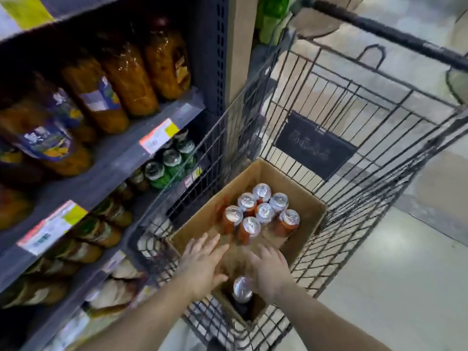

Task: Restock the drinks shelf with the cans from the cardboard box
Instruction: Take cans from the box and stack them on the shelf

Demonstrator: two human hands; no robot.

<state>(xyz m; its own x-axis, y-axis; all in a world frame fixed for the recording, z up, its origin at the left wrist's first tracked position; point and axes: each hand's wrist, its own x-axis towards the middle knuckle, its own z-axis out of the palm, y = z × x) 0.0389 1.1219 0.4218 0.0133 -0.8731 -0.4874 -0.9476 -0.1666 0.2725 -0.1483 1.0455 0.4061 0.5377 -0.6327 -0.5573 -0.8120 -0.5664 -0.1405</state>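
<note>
Shop aisle: both my hands reach into the brown cardboard box [298, 196]. Left hand [202, 264] open; right hand [269, 271] beside the silver-topped can [242, 287] at 6 o'clock, its fingers' state unclear. Next: grip it.

Matt brown cardboard box [307, 202] sits in a dark wire-metal shopping trolley [336, 117], its bars dull and its handle [395, 34] a matt black grip; orange cans [260, 211] show bright, glossy silver metal tops; a lone can [242, 287] near the box's corner gleams the same way; beside it, shiny clear plastic bottles [126, 77] stand on smooth grey shelving [109, 163] fronted by glossy paper price labels [159, 135], above a polished, reflective floor [392, 274]
</note>
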